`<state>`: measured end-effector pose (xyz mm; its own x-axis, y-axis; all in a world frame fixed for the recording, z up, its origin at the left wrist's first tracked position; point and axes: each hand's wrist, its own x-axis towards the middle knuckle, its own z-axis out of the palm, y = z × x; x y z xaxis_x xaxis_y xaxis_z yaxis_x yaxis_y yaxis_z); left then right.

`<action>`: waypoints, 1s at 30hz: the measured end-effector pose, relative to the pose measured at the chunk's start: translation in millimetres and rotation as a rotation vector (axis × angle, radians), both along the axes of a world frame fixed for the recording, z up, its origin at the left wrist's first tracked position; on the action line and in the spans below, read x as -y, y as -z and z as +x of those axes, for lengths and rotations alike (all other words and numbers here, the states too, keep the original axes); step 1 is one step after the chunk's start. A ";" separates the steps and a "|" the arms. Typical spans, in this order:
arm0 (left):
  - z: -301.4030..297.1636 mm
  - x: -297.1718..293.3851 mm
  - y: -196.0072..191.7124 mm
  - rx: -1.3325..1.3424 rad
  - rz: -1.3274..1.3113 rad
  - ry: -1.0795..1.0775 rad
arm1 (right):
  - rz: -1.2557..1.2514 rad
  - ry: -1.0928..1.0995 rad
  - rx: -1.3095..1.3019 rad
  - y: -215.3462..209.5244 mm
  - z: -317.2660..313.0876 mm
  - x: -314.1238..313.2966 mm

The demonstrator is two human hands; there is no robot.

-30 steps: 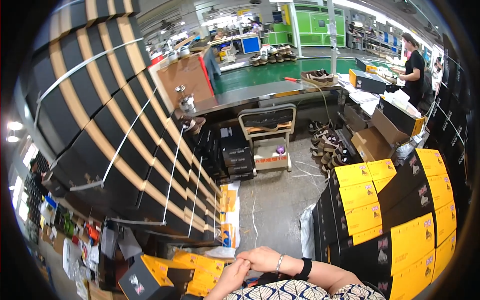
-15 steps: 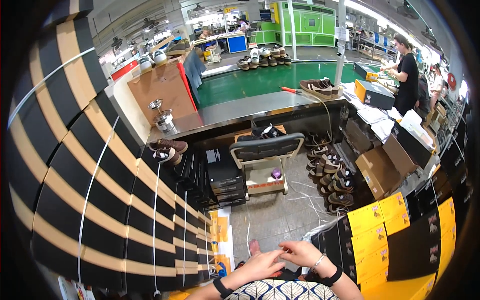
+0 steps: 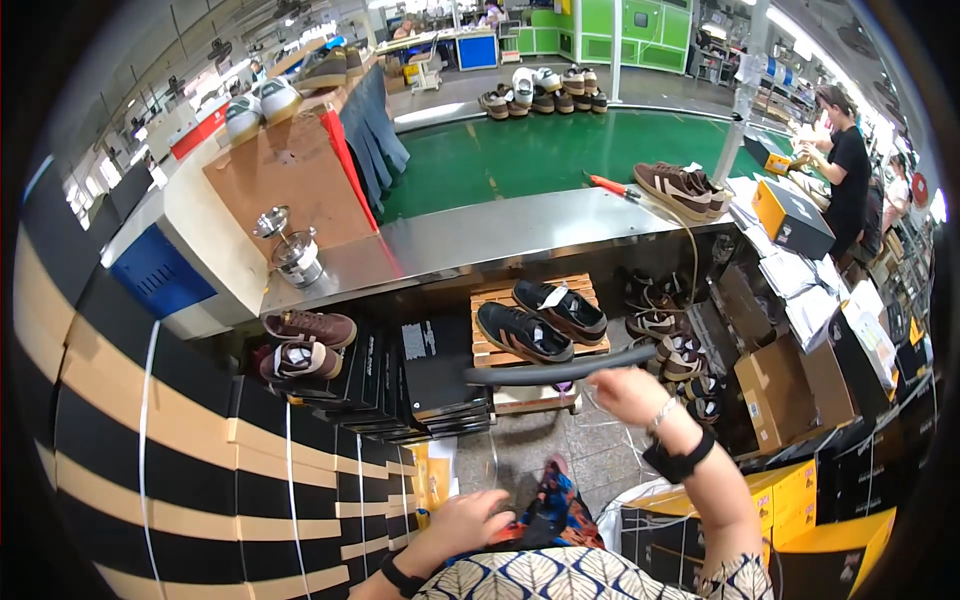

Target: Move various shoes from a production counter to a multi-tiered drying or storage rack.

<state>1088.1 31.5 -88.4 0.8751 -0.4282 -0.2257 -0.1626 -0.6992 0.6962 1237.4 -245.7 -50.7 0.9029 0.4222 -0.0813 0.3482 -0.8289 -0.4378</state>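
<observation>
Chair (image 3: 540, 374): ahead of you, near the steel-edged bench (image 3: 480, 235), black shoes (image 3: 520, 333) on its slatted seat (image 3: 493, 293). Your right hand (image 3: 628, 396) curls at the backrest's right end; grip can't be told. Left hand (image 3: 466, 522) low, fingers loosely bent.

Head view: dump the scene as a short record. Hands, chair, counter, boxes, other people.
left hand: in front of the torso, fingers loosely bent, no object visible in it
right hand: at the right end of the black backrest; grip unclear
chair seat: wooden slats, bearing a pair of black sneakers
steel counter: steel canister at left; brown striped sneakers and red-handled tool at right
left side: maroon sneakers on stacked black boxes
co-worker: standing far right, dark top
</observation>
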 end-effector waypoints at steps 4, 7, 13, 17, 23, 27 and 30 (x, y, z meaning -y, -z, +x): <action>34.5 -9.0 8.2 -0.185 0.084 -0.314 | -0.160 -0.043 -0.089 44.9 130.0 5.6; 62.5 -5.6 10.9 -0.247 0.087 -0.467 | -0.294 -0.124 -0.226 91.0 200.0 6.0; 113.1 21.4 8.3 -0.310 0.034 -0.724 | -0.734 -0.401 -0.328 178.4 268.1 9.4; 137.6 25.4 3.1 -0.254 0.113 -0.760 | -0.388 -0.477 -0.351 230.8 280.1 24.9; 155.2 -0.4 -0.9 -0.288 0.090 -1.119 | -0.311 -0.392 -0.195 254.3 273.5 33.2; 170.3 -31.1 10.0 -0.184 0.012 -1.299 | -0.306 -0.638 -0.206 248.1 268.8 25.6; 190.1 -62.9 23.5 -0.068 -0.216 -1.417 | -0.486 -0.518 -0.384 246.4 263.7 12.3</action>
<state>1278.2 94.4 -111.9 0.5756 0.7492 -0.3276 0.6061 -0.1220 0.7860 1501.1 -258.0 -297.0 0.4741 0.6172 -0.6280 0.6390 -0.7318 -0.2368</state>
